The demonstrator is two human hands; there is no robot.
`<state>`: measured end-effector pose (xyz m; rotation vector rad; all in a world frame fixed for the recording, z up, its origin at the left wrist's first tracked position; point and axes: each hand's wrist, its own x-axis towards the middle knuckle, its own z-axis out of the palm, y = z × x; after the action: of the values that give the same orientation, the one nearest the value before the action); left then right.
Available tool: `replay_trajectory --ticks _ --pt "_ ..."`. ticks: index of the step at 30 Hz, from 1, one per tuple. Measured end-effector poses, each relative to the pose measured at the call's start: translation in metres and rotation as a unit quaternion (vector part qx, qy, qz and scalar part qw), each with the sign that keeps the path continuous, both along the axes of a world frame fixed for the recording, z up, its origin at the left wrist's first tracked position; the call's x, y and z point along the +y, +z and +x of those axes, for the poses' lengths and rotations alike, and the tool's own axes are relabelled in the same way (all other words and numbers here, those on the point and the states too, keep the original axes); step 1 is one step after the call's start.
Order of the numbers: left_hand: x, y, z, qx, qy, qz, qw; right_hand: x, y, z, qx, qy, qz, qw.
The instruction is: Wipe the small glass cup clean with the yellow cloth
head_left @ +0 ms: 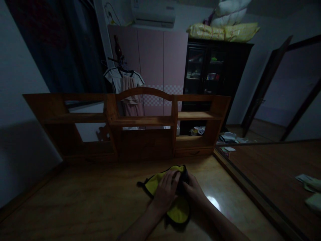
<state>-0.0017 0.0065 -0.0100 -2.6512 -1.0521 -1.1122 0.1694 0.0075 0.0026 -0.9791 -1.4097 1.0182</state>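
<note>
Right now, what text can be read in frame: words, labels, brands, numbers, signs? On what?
None readable.
White wall-mounted air conditioner: small marks, too dim to read.
Long yellow bundle atop the black glass-doored cabinet: faint marks, unreadable.
Pale stack behind the cabinet's glass: too small and dark to tell.
Yellow fabric item with black edging: no text visible.

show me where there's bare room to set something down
The wooden surface has wide room between the left wall and the yellow cloth, less between right hand and wooden rail. Cloth, left hand and right hand crowd the middle.
</note>
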Motion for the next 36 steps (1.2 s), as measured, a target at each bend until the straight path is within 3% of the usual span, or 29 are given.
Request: replay_trajectory --ticks 3,8,14,20,26,31,36 --pt "-0.003 0.001 0.001 -0.019 0.007 -0.012 1.000 0.003 -0.002 0.000 0.001 -0.013 0.002 1.000" --pt "-0.006 -0.001 0.004 -0.029 0.000 0.007 1.000 0.008 -0.013 -0.002 0.075 -0.018 -0.093 0.993" --pt "-0.004 -0.001 0.003 0.015 0.023 0.053 0.998 0.009 -0.009 -0.005 0.082 0.048 -0.148 0.984" --pt "0.001 -0.006 0.001 0.058 0.046 0.072 0.995 0.005 0.000 -0.009 0.047 0.085 -0.079 0.992" --pt "0.004 -0.009 0.001 0.071 0.037 0.039 0.996 0.004 -0.010 0.002 -0.013 0.093 -0.051 0.994" --pt "0.005 -0.006 0.002 0.063 0.026 0.036 0.997 0.006 -0.020 0.005 -0.060 0.050 -0.028 0.997" --pt "0.002 0.000 -0.001 0.049 0.033 0.029 0.998 0.004 -0.021 0.000 -0.134 -0.007 0.050 0.990"
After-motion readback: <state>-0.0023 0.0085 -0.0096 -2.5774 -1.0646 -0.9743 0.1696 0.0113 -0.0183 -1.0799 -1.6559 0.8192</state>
